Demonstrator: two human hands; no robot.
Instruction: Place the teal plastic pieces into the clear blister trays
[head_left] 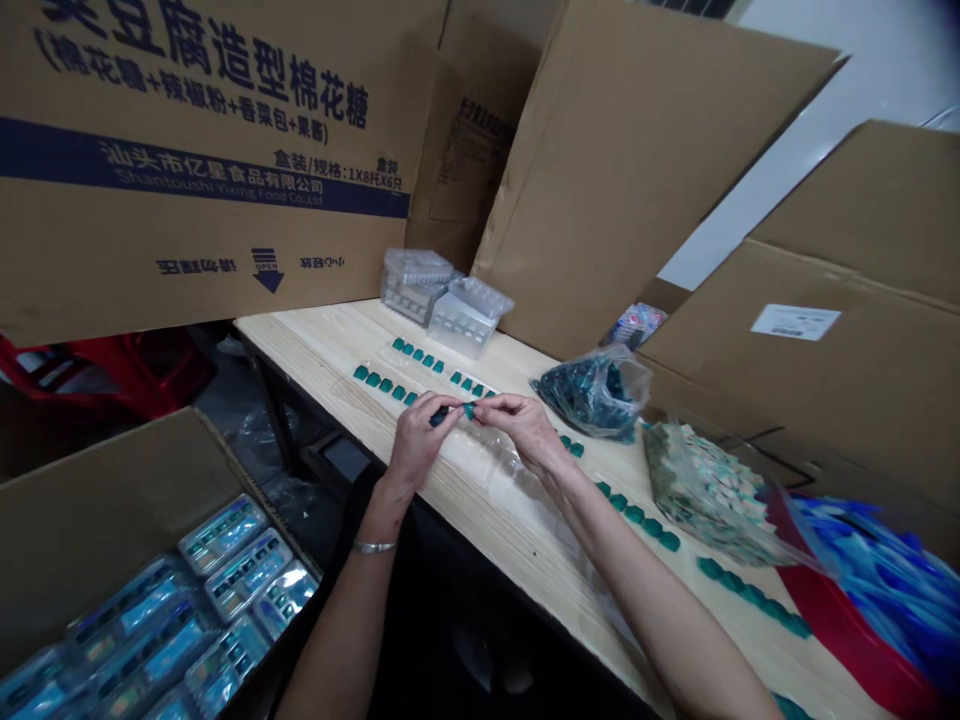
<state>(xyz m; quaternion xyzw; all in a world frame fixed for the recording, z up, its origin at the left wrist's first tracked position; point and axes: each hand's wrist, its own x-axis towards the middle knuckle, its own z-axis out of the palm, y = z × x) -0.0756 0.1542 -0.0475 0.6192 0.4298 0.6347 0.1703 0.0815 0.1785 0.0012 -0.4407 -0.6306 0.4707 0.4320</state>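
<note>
My left hand point(417, 436) and my right hand point(526, 424) meet over the table, fingertips pinched on a small green piece point(469, 410). A second dark piece point(439, 416) is tucked in the fingers of my left hand; its kind is too small to make out. Rows of similar green pieces point(385, 384) lie in clear plastic trays just beyond my hands. More green pieces point(636, 514) run along the table to the right, partly behind my right forearm. Below my hands lies clear plastic point(495, 455), partly hidden by them.
Stacked clear trays point(463, 318) stand at the table's point(300, 345) back. To the right are a bag of dark pieces point(589, 390), a bag of small packets point(709, 480) and a red basin point(847, 630) with blue packets. An open carton point(112, 520) of packed boxes stands lower left.
</note>
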